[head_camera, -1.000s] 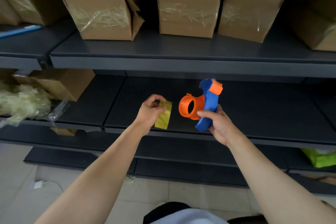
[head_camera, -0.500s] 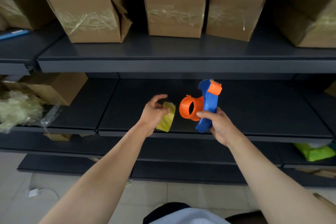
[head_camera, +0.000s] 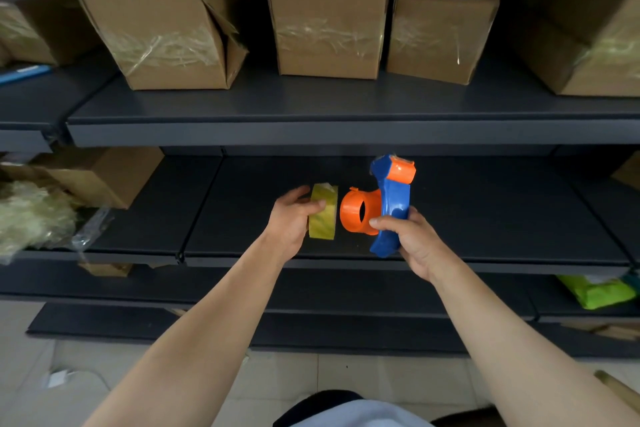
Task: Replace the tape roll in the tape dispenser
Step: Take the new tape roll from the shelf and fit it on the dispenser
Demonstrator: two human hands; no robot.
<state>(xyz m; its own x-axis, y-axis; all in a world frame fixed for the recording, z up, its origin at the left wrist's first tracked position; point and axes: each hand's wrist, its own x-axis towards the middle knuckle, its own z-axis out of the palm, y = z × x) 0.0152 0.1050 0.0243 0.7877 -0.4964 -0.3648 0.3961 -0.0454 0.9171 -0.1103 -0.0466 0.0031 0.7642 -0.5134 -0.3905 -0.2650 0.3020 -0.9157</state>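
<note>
My right hand [head_camera: 414, 243] grips the blue handle of the tape dispenser [head_camera: 390, 208], held upright in front of the middle shelf. Its bare orange hub [head_camera: 358, 212] sticks out to the left, and an orange cutter cap sits at the top. My left hand [head_camera: 290, 218] holds a yellowish tape roll [head_camera: 322, 212] edge-on, just left of the hub and a small gap away from it. The roll's hole faces the hub.
Dark metal shelves [head_camera: 346, 132] run across the view. Several taped cardboard boxes [head_camera: 329, 17] stand on the upper shelf. Another box [head_camera: 104, 173] and crumpled clear plastic [head_camera: 31, 215] lie at the left of the middle shelf. A green packet [head_camera: 595, 293] lies lower right.
My left hand has turned the tape roll upright and brought it rightward, closer to the orange hub. The dispenser has stayed almost still in my right hand.
</note>
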